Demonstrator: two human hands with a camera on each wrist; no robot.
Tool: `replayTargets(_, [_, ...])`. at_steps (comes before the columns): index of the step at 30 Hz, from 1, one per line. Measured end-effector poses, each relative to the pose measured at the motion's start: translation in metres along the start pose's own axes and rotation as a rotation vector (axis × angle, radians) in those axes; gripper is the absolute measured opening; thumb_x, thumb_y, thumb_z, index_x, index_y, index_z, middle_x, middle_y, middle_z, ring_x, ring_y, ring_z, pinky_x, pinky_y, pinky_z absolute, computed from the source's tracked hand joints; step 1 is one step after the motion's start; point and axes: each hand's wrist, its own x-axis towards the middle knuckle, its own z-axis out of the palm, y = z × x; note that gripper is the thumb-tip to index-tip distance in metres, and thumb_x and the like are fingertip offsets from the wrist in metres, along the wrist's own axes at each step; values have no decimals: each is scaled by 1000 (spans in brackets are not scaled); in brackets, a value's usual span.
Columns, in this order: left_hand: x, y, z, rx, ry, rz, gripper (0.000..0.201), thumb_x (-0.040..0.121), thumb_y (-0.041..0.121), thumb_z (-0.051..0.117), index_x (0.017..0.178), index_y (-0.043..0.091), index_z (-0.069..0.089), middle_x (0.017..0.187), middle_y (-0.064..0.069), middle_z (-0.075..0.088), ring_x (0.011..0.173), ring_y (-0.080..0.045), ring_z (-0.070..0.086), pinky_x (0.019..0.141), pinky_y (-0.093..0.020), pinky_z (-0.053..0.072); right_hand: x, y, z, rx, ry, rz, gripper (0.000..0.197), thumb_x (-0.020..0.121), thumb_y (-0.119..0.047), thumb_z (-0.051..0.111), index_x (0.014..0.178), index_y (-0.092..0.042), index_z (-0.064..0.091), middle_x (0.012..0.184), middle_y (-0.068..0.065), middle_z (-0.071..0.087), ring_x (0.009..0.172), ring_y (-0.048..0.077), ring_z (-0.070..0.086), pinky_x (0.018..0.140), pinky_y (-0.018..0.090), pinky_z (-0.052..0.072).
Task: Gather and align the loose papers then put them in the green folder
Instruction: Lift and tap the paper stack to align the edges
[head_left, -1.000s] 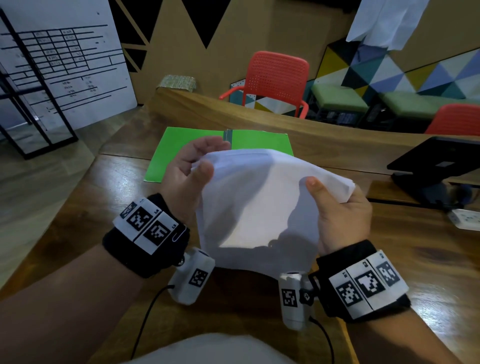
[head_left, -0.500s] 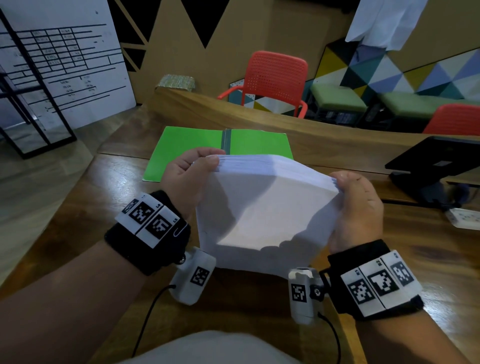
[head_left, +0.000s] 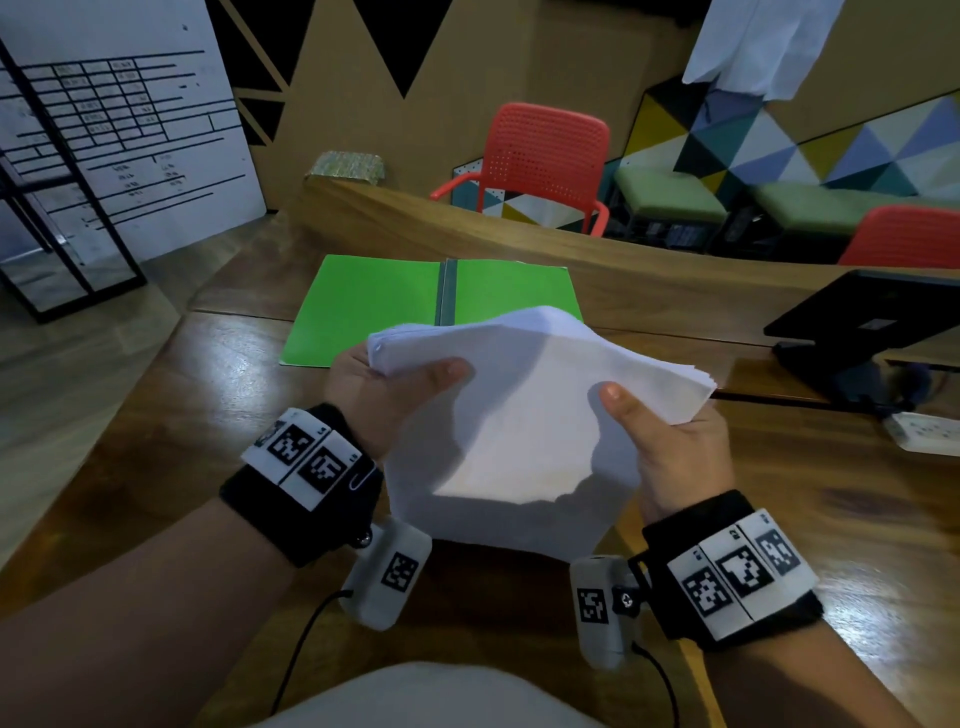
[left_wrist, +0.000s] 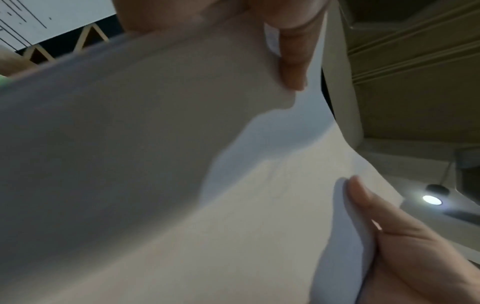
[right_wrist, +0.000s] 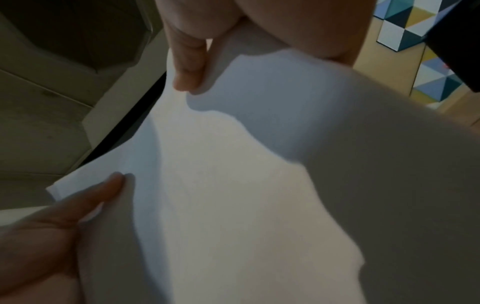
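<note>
The left hand (head_left: 382, 395) and right hand (head_left: 670, 447) each pinch a side of the white paper stack (head_left: 519, 415), thumbs on top. The stack is held just before the open green folder (head_left: 363, 306) on the wooden table (head_left: 156, 426).

Both forearms reach forward from the bottom of the head view, each wrist wrapped in a black band with white coded tags and a small white camera unit beneath. The left hand (head_left: 387, 389) grips the stack of papers (head_left: 519, 415) at its left edge — thumb laid across the top sheet, fingers curled behind. The right hand (head_left: 670, 441) grips the right edge the same way — thumb on top, fingers under. The hands are level, well apart.
</note>
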Motion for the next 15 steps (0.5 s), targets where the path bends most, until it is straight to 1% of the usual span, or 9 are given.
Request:
replayTargets(2, [0, 5, -6, -35, -33, 57, 31, 36, 23, 87, 59, 22, 66, 49, 10, 67, 44, -2, 58, 45, -15, 48, 2, -5, -4, 18, -1, -5, 58, 32, -42, 90, 79, -17, 67, 74, -4, 75, 70, 13, 70, 63, 25, 58])
replayTargets(3, [1, 6, -8, -65, -56, 83, 36, 32, 32, 87, 59, 23, 65, 52, 9, 67, 45, -4, 59, 47, -17, 48, 3, -9, -5, 38, -11, -19, 65, 28, -46, 90, 79, -17, 62, 70, -5, 72, 65, 10, 68, 57, 23, 56])
replayTargets(5, [5, 7, -11, -166, -93, 88, 48, 31, 42, 87, 66, 20, 63, 59, 5, 68, 50, -10, 60, 51, -20, 49, 6, -16, -7, 75, -53, -36, 60, 32, -45, 89, 75, -18, 57, 66, -6, 68, 59, 9, 64, 51, 19, 52])
replayTargets(6, [7, 7, -11, -222, -100, 70, 46, 36, 37, 85, 70, 19, 62, 64, 3, 69, 53, -13, 60, 54, -23, 50, 9, -18, -8, 98, -65, -44, 50, 40, -40, 87, 74, -18, 57, 66, -6, 66, 59, 9, 63, 52, 18, 51])
replayTargets(8, [8, 12, -10, -296, -100, 26, 25, 48, 26, 70, 71, 18, 64, 70, 1, 72, 59, -18, 60, 59, -27, 49, 10, -21, -6, 121, -73, -49, 25, 59, -26, 72, 74, -16, 55, 66, -6, 64, 60, 9, 60, 55, 18, 49])
replayTargets(10, [9, 15, -7, -289, -72, -19, 14, 52, 17, 61, 65, 20, 67, 66, 1, 71, 56, -17, 58, 57, -25, 47, 10, -21, -4, 101, -58, -38, 10, 69, -17, 59, 76, -16, 53, 64, -8, 63, 59, 8, 59, 54, 17, 48])
replayTargets(11, [9, 16, -6, -273, -50, -27, 15, 55, 14, 58, 63, 21, 68, 62, 1, 68, 52, -16, 56, 54, -23, 45, 9, -20, -3, 96, -48, -36, 7, 70, -16, 56, 77, -17, 53, 63, -9, 63, 59, 7, 59, 53, 17, 48])
replayTargets(13, [10, 16, -6, -236, -5, -31, 21, 59, 13, 51, 59, 23, 69, 56, 0, 60, 49, -16, 50, 50, -20, 41, 8, -18, -4, 109, -36, -41, 13, 71, -23, 59, 80, -18, 53, 64, -9, 64, 60, 7, 60, 53, 18, 49])
replayTargets(15, [9, 17, -5, -236, 4, -25, 22, 60, 13, 49, 58, 23, 69, 53, 1, 59, 47, -15, 49, 47, -17, 40, 7, -18, -4, 100, -63, -47, 39, 58, -37, 74, 85, -19, 53, 64, -10, 66, 58, 4, 62, 49, 16, 49])
